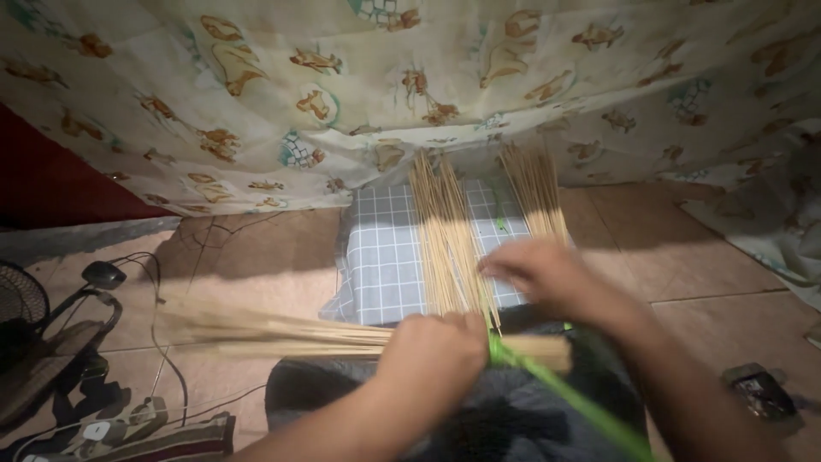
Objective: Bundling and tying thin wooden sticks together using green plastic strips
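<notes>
The left hand (436, 351) is clamping the stick bundle (282, 335); the right hand (539, 274), fingers spread, is touching loose sticks (445, 231) on the checked cushion (385, 257).

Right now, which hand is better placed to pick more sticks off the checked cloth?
Right, probably. The right hand already rests on the loose sticks lying on the checked cloth. The left hand is closed around the bundle by its green tie, so it looks occupied.
</notes>
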